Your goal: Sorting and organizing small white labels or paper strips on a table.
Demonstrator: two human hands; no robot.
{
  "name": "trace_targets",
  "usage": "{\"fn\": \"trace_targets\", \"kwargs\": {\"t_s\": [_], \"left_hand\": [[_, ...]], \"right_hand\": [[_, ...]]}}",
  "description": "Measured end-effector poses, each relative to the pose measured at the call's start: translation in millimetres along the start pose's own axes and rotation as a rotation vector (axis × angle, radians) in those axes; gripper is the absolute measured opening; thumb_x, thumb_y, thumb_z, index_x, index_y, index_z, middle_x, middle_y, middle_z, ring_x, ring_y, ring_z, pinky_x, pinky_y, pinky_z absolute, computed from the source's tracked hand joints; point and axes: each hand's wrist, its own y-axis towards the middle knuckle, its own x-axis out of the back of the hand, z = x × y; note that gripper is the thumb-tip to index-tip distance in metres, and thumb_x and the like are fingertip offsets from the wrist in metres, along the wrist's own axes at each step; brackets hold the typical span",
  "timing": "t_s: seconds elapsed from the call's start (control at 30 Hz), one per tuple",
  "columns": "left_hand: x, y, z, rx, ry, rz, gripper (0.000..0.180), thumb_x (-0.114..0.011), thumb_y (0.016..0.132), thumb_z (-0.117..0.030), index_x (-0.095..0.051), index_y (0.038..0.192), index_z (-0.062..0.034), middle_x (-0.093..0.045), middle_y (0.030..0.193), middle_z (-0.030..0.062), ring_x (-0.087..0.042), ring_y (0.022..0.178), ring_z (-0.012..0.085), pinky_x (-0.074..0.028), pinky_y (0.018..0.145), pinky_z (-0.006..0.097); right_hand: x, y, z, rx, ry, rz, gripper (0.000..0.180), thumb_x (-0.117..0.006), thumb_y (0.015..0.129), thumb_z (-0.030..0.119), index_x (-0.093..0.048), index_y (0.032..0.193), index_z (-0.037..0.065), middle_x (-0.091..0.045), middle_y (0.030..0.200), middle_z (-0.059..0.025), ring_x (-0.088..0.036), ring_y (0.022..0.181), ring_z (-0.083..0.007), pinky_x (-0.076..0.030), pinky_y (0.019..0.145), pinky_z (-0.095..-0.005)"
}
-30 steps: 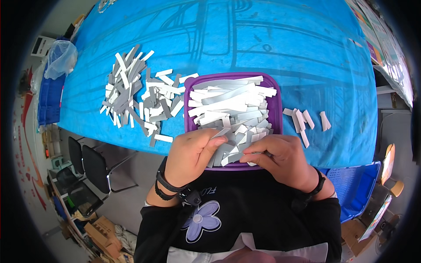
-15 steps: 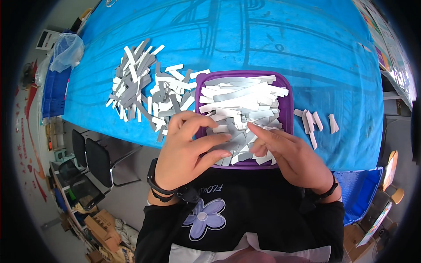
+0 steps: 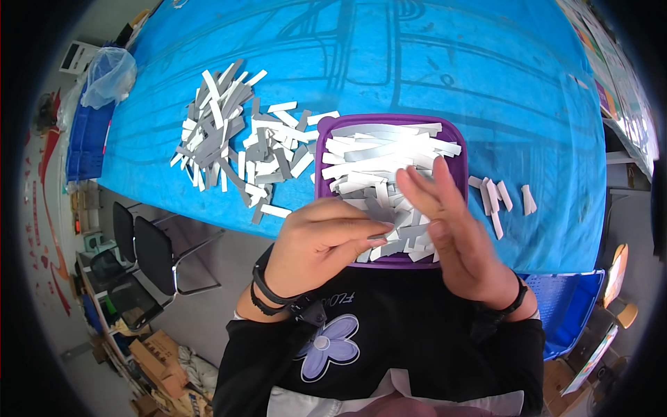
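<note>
A purple plastic box (image 3: 461,167) stands at the table edge in front of me. White and grey strips (image 3: 389,149) fill it, lying flat in layers at the far side and jumbled at the near side. Over the box's near left part, my left hand (image 3: 316,240) pinches its thumb and fingers together on a small grey strip (image 3: 379,237), mostly covered by the fingertips. My right hand (image 3: 462,243) is above the box's right side, its fingers stretched out and pointing away from me, slightly blurred. Nothing shows in its grasp.
Left of the box, a heap of strips (image 3: 215,125) and a looser scatter (image 3: 278,142) lie on the blue table cover (image 3: 500,90). Several strips (image 3: 492,198) lie to the right. A blue crate (image 3: 566,313) stands below the right edge; chairs (image 3: 154,257) stand at left.
My left fingers have closed from spread to a pinch, and that hand has shifted slightly right and nearer me. My right hand has tilted up, its fingers straightening away from the strips.
</note>
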Motion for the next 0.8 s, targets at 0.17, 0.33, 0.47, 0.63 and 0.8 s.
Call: {"fn": "trace_targets", "kwargs": {"t_s": [0.17,0.33,0.47,0.63,0.8], "left_hand": [[9,-5,-2,-0.093,0.322,0.062,0.031,-0.072,0.071,-0.009,-0.069,0.102,-0.0060,-0.061,0.084,0.0056,-0.055,0.079,0.0192,-0.044,0.072,0.030],[46,-17,12,0.096,0.398,-0.238,0.028,-0.072,0.073,-0.011,-0.068,0.101,-0.0064,-0.061,0.088,0.0079,-0.056,0.077,0.0223,-0.044,0.068,0.031],[78,-37,46,0.220,0.634,-0.316,0.032,-0.076,0.069,-0.013,-0.067,0.099,-0.0057,-0.062,0.090,0.0086,-0.058,0.078,0.0235,-0.045,0.068,0.030],[80,-44,52,0.149,0.662,-0.058,0.032,-0.078,0.063,-0.009,-0.064,0.092,-0.0067,-0.056,0.090,0.0062,-0.056,0.083,0.0239,-0.045,0.071,0.032],[83,-52,69,0.194,0.575,0.021,0.026,-0.072,0.067,0.000,-0.065,0.091,-0.0064,-0.054,0.095,0.0060,-0.055,0.086,0.0225,-0.045,0.073,0.032]], "right_hand": [[13,-8,8,-0.069,-0.411,0.109,0.050,-0.056,0.080,-0.004,-0.048,0.129,0.005,-0.053,0.125,-0.0143,-0.044,0.121,-0.0381,-0.037,0.099,-0.0460],[23,-17,8,-0.080,-0.623,-0.052,0.037,-0.062,0.077,0.001,-0.060,0.114,0.005,-0.057,0.122,-0.0112,-0.046,0.119,-0.0373,-0.039,0.097,-0.0448],[31,-24,6,-0.114,-0.728,-0.163,0.031,-0.062,0.078,0.002,-0.063,0.110,0.004,-0.058,0.119,-0.0107,-0.049,0.116,-0.0347,-0.040,0.095,-0.0422],[41,-32,3,-0.127,-0.722,-0.259,0.028,-0.060,0.080,0.002,-0.063,0.108,0.004,-0.061,0.114,-0.0099,-0.053,0.112,-0.0324,-0.041,0.094,-0.0413],[39,-31,2,-0.070,-0.663,-0.258,0.028,-0.060,0.078,-0.001,-0.065,0.104,0.005,-0.062,0.109,-0.0100,-0.055,0.108,-0.0320,-0.044,0.089,-0.0409]]}}
